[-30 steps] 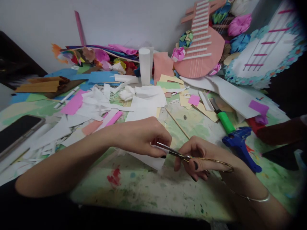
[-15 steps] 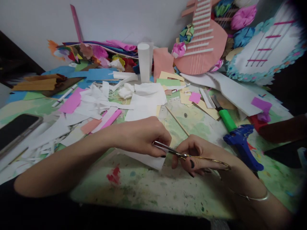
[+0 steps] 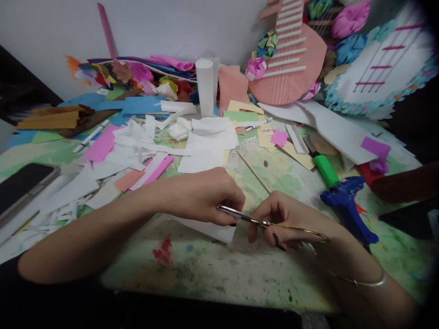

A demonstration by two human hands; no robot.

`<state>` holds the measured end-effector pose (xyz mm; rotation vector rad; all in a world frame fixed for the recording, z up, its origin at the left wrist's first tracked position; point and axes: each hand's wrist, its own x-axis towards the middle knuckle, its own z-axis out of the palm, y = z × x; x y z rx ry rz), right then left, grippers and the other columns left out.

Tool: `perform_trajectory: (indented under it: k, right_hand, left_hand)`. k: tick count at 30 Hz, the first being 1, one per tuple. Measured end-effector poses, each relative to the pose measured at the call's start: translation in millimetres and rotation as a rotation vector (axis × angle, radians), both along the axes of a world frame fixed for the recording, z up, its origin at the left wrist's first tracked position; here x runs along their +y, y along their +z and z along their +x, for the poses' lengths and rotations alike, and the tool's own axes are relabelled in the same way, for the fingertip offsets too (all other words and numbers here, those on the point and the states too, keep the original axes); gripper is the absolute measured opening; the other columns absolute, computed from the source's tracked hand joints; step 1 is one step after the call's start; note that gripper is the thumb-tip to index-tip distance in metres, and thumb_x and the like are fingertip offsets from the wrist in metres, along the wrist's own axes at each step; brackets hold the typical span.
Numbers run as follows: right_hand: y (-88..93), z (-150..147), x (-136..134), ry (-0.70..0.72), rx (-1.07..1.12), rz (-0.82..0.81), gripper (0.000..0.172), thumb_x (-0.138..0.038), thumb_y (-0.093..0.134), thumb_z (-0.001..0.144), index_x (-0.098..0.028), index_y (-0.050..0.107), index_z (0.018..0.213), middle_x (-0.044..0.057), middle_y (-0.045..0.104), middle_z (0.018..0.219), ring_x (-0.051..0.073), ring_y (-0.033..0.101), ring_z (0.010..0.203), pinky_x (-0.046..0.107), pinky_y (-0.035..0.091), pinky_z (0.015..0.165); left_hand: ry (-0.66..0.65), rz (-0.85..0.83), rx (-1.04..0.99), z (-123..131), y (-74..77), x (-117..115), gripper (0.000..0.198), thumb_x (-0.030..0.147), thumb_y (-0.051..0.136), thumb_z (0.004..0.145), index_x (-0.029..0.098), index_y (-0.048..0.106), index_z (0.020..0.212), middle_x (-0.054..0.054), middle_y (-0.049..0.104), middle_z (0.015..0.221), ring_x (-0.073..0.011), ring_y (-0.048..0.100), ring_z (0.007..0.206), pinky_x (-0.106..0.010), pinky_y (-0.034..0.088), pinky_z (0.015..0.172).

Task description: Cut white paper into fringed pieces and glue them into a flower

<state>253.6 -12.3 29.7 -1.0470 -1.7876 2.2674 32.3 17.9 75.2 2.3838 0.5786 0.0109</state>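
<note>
While left hand [image 3: 211,194] pinches white paper [image 3: 209,229] | right hand [image 3: 291,217] grip: clamped on gold-handled scissors [image 3: 265,223] | blades [image 3: 235,211] together

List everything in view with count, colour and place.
Gold-looped metal scissors: one, silver-gold, centre
Flat white sheet: one, white, front-centre
White paper scraps: many, white, left, centre
Colourful paper pieces: many, mixed, both sides
Tall white cylinder: at least one, white, back
Thin wooden stick: one, tan, centre
Black rectangular phone: one, black, left
Green-handled blade: one, green, right
Blue plastic glue gun: one, blue, right
Stringed paper decorations: two, pink, white, back-right
Left hand: one, dark-nailed, at sheet
Right hand: one, dark-nailed, on scissors
</note>
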Motion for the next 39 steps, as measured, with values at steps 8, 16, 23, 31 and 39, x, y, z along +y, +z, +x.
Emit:
perform_trajectory:
  k: [8,16,23,31,39]
  right_hand:
    - [1.3,-2,0,0.011,-0.032,-0.030,0.034,-0.040,0.073,0.070,-0.009,0.070,0.084,-0.007,0.047,0.045,0.002,0.039,0.035,0.009,0.030,0.028]
    - [-1.3,-2,0,0.019,-0.089,-0.035,0.033,-0.038,0.075,0.068,-0.010,0.071,0.085,-0.007,0.050,0.046,0.002,0.040,0.034,0.010,0.029,0.028]
    - [-4.3,6,3,-0.044,-0.074,0.018,0.043,-0.047,0.074,0.068,-0.008,0.069,0.087,-0.006,0.049,0.044,0.002,0.038,0.030,0.012,0.029,0.027]
    - [5.0,8,2,-0.227,0.108,0.078,0.044,-0.048,0.073,0.068,-0.008,0.068,0.083,-0.006,0.047,0.042,0.003,0.039,0.031,0.011,0.030,0.028]
    - [10.8,5,1,-0.335,0.185,0.131,0.038,-0.045,0.073,0.068,-0.009,0.067,0.079,-0.007,0.045,0.038,0.003,0.036,0.029,0.013,0.024,0.028]
  left_hand:
    - [-0.020,-0.015,0.005,1,2.4,-1,0.009,0.011,0.061,0.076,0.015,0.067,0.071,0.003,0.061,0.060,-0.0074,0.051,0.055,-0.019,0.032,0.052]
    - [-0.033,0.015,0.028,1,1.6,-3,0.010,0.013,0.059,0.077,0.015,0.064,0.069,0.001,0.062,0.061,-0.0086,0.052,0.056,-0.021,0.032,0.053]
    - [0.073,0.035,-0.069,-21,20.0,3,0.026,0.024,0.070,0.074,0.021,0.066,0.099,-0.002,0.069,0.093,-0.0149,0.063,0.083,-0.021,0.042,0.071]
    - [0.116,-0.250,-0.287,-67,27.4,47,0.082,0.019,0.077,0.066,0.027,0.038,0.138,-0.009,0.063,0.120,-0.0228,0.056,0.116,-0.031,0.041,0.097]
    - [0.313,-0.273,-0.306,-42,-9.6,57,0.035,0.028,0.077,0.064,0.013,0.068,0.095,-0.007,0.071,0.086,-0.0161,0.064,0.075,-0.022,0.051,0.062]
